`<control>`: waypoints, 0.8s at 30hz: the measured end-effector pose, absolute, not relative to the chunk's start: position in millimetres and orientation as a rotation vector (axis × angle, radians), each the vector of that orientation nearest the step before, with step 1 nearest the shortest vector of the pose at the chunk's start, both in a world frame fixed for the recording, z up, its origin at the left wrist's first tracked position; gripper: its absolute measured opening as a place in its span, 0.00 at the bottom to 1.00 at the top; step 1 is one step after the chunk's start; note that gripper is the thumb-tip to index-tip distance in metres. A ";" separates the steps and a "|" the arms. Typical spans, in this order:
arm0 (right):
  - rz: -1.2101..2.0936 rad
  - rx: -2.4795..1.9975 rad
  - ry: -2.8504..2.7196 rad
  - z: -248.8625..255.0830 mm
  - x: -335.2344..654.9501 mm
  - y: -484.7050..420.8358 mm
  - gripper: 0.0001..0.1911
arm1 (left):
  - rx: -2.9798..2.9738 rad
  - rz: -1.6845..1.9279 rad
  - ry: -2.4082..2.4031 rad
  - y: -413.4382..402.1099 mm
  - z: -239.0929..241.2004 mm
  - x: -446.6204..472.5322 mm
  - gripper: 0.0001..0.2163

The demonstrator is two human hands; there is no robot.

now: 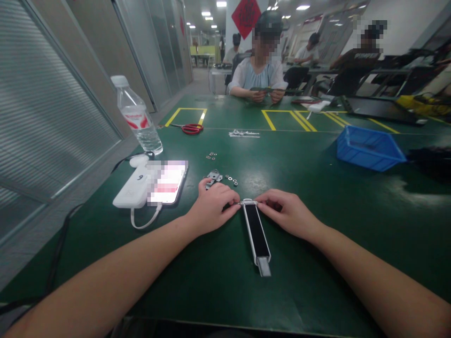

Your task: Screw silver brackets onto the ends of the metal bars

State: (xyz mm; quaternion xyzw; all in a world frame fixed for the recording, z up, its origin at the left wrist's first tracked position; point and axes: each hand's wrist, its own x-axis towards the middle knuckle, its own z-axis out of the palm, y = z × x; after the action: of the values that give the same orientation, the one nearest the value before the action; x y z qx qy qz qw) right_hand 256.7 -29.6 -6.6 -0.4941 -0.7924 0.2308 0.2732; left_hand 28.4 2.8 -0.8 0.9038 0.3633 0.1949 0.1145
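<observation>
A long narrow device with a black face and white edges (256, 230) lies on the green table (169, 291), with a flat grey tab (264, 266) at its near end. Across its far end runs a thin silvery rod (249, 203). My left hand (213, 209) pinches the rod's left end between thumb and fingers. On the other side, my right hand (287, 211) has thumb and fingertips closed on the right end. Just beyond my left hand are a grey metal bracket (214, 175), partly covered by it, and several small nuts or washers (230, 179).
To the left are a white power bank (132, 190) cabled to a phone (171, 183), and a water bottle (139, 119). Red-handled scissors (192, 129) and thin white strips (244, 134) lie farther back. A blue bin (369, 148) stands right. A person (259, 75) sits opposite.
</observation>
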 end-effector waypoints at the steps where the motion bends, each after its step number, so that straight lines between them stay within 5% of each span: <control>1: 0.617 -1.325 -2.133 -6.8 256.7 -29.6 0.10 | 2.645 0.576 1.066 2.9 -0.9 28.4 0.04; 5: 0.622 -1.318 -2.140 -5.8 257.1 -30.2 0.09 | 2.617 0.614 1.081 3.1 -2.5 27.0 0.05; 11: 0.646 -1.328 -2.150 -4.1 257.7 -30.3 0.09 | 2.543 0.756 1.176 1.9 -1.0 25.4 0.24; 24: 0.750 -1.380 -2.054 -1.7 257.8 -30.9 0.14 | 2.567 0.609 1.392 8.4 3.0 24.4 0.20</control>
State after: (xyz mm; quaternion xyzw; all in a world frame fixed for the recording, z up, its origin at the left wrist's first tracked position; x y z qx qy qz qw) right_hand 257.8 -30.9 -1.7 -0.5131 -0.7639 0.2788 0.2746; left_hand 24.4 8.4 3.0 0.8578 0.4652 0.2037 0.0794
